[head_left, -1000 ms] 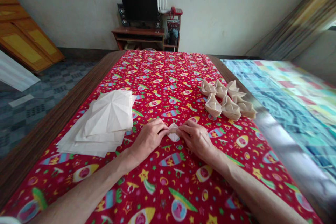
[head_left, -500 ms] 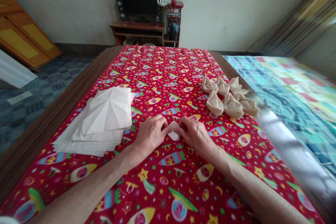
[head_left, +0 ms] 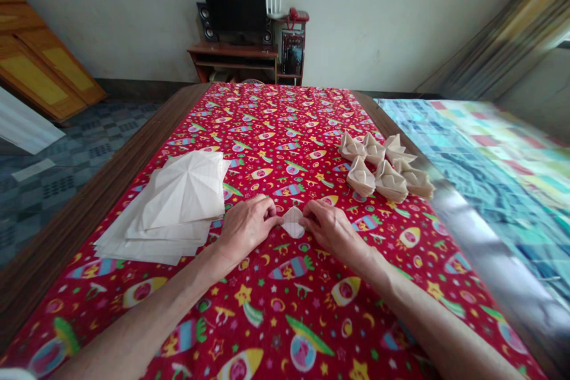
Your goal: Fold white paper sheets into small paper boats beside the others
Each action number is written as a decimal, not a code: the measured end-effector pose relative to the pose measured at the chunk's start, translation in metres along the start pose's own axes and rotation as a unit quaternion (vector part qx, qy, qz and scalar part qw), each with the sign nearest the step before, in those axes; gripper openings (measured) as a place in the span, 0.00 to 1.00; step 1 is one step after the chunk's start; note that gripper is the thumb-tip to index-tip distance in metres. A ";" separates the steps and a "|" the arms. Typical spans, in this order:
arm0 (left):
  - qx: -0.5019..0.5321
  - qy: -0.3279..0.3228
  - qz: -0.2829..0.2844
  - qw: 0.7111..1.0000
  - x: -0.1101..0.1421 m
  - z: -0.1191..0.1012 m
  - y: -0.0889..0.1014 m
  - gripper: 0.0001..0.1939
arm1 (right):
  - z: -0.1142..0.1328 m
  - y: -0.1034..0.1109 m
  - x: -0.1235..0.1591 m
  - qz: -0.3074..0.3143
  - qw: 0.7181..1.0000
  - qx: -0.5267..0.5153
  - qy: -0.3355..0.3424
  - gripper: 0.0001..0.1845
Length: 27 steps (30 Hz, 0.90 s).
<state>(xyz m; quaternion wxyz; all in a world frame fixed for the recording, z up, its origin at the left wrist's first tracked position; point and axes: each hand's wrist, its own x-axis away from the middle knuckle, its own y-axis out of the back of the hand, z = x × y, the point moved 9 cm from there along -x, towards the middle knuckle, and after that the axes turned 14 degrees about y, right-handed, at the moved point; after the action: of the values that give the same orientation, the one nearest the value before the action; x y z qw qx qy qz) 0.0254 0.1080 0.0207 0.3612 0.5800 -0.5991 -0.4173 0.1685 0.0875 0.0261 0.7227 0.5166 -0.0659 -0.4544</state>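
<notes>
Between my two hands is a small folded piece of white paper, diamond-shaped with creases, low over the red patterned cloth. My left hand pinches its left corner between thumb and curled fingers. From the other side, my right hand pinches the right corner. A stack of creased white paper sheets lies left of my left hand. Beyond my right hand stand several folded paper pieces with pointed tips, nested in groups in two rows.
A red cloth with rockets and stars covers the wooden table. At the far wall stands a desk with a monitor and a red telephone. A bed with a patterned cover is at the right.
My left hand has shifted slightly left, so the hands are a little farther apart and more of the small folded paper shows between them. The view has tilted slightly.
</notes>
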 end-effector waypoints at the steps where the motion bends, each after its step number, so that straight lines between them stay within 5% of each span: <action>1: 0.018 -0.003 0.005 1.000 -0.001 0.002 0.000 0.08 | 0.001 0.000 0.001 -0.007 1.000 0.005 0.007 0.05; 10: 0.087 -0.077 0.029 0.993 -0.005 -0.021 -0.004 0.09 | 0.009 -0.001 0.012 -0.023 0.998 0.053 0.039 0.10; 16: 0.147 -0.080 0.052 0.985 -0.009 -0.025 -0.014 0.05 | 0.009 0.013 0.011 -0.062 0.998 -0.021 0.027 0.06; 19: 0.191 -0.095 0.056 0.975 -0.005 -0.029 -0.008 0.04 | 0.001 0.018 0.011 -0.104 0.993 -0.056 -0.015 0.12; 27: 0.249 -0.135 0.034 0.959 0.011 -0.047 0.014 0.03 | -0.006 0.012 0.008 -0.132 0.979 -0.138 -0.073 0.07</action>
<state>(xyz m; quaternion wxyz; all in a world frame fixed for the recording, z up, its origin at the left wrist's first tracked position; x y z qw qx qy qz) 0.0620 0.0929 0.0518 0.1355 0.5689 -0.7467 -0.3170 0.1835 0.0867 0.0306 0.7139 0.3813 0.0136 -0.5871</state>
